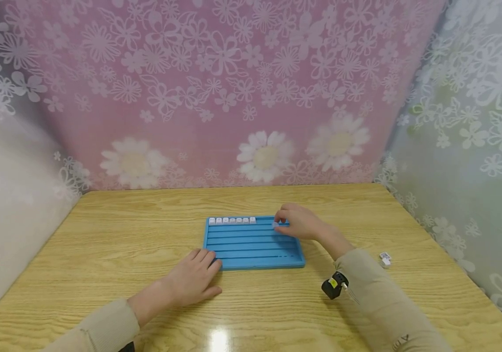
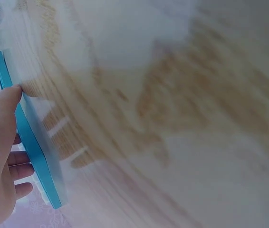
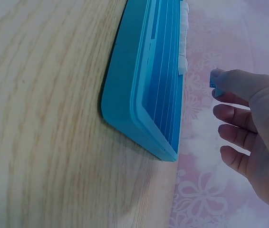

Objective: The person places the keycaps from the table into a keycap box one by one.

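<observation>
A blue keyboard-shaped tray (image 1: 251, 240) with raised ridges lies on the table. Along its top row, at the left, sit several white keycaps (image 1: 232, 221). Over the tray's upper right part, my right hand (image 1: 300, 222) pinches a small keycap (image 3: 215, 81) between thumb and forefinger, its other fingers loosely bent. My left hand (image 1: 192, 278) rests at the tray's lower left corner, fingers relaxed over the edge. In the left wrist view, the thumb (image 2: 12, 97) touches the tray's near side.
Two small white pieces (image 1: 385, 259) lie on the wooden table (image 1: 145, 210) to the right of my right forearm. A flowered pink curtain (image 1: 215, 98) hangs behind the table, with pale flowered cloth (image 1: 488, 161) along the right side.
</observation>
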Motion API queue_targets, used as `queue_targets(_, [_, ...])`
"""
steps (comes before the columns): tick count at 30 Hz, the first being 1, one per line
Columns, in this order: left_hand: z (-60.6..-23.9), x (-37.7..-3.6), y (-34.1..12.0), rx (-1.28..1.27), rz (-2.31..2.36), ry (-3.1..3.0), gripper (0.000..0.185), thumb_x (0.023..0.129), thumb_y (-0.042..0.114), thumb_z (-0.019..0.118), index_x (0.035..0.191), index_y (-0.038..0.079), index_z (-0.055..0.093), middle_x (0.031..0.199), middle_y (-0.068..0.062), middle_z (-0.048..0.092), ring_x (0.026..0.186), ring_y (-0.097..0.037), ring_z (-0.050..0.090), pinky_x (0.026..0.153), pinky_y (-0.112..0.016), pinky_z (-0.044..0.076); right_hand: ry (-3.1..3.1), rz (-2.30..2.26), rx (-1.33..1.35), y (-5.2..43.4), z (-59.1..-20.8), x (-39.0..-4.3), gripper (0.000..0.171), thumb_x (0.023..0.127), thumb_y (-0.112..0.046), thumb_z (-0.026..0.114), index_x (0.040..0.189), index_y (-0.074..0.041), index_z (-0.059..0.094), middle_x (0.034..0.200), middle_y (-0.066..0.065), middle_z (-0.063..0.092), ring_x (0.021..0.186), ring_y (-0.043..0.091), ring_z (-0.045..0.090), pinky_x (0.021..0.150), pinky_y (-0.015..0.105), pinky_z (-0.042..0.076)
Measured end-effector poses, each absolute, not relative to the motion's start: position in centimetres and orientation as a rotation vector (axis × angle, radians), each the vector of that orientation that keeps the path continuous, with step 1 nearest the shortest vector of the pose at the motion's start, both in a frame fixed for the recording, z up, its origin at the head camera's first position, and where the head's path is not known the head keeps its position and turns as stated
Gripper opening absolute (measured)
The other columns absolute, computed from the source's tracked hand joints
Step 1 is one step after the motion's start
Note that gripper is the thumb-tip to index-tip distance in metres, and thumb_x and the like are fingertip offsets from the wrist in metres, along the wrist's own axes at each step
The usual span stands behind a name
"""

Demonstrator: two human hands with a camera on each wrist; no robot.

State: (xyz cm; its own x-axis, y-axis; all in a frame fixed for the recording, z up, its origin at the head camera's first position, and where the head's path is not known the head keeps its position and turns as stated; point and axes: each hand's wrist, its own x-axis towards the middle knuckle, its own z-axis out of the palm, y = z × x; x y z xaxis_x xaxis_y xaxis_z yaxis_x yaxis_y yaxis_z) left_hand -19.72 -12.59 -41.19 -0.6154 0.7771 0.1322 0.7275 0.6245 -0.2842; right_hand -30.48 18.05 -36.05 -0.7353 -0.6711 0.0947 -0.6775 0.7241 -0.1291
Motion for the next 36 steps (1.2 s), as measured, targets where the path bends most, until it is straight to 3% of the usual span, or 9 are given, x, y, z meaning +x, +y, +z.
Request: queue_targets(36, [-41.2,-19.8,-12.7,-1.230,0.283,-2.607,0.050,0.091,0.053,0.048,0.112,0.007,0.049,0.104,-0.007,0.047,0.099,-0.022,0.045,0.091,-0.039,0.038,-3.076,0.463,0.846,14.7,-38.7,-34.9,0.022,0.087,-0.022,0.067,0.103,-0.008,0.067,0.088,0.002,0.057,0.080,0.017,0.053,0.073,0.035,0.047])
